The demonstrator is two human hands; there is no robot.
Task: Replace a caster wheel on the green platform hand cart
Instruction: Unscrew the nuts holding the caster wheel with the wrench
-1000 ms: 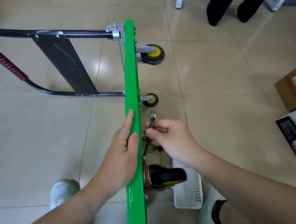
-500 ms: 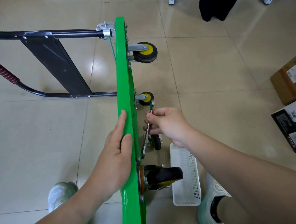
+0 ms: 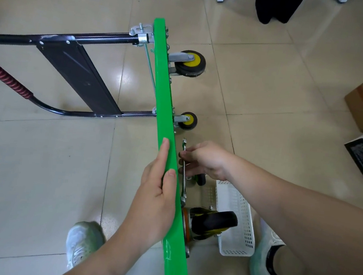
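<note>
Green deck of the hand cart is stood up on its long edge on the floor, running from far down to near right in front of me, with the folded handle lying out to the left and the wheels sticking out to the right.

My left hand is wrapped over the top edge of the deck, grip clamped on it, thumb lying along the edge. Looks like it's just steadying the thing.

My right hand is on the wheel side, grip pinched round the shaft of a wrench. What matters here is that the wrench lies parallel to the deck, long axis far-to-near. Its free end pokes out on the far side of my fingers and the working end sits nearer to me, right at the edge of the mounting plate of the caster wheel. I can't tell if it's fully seated on a bolt, too small.

So the caster is nearer than the grip, just below it, and only the right hand can reach it. I reckon the next swing has to stay flat against the underside.

White basket sits on the floor just right of that caster.
</note>
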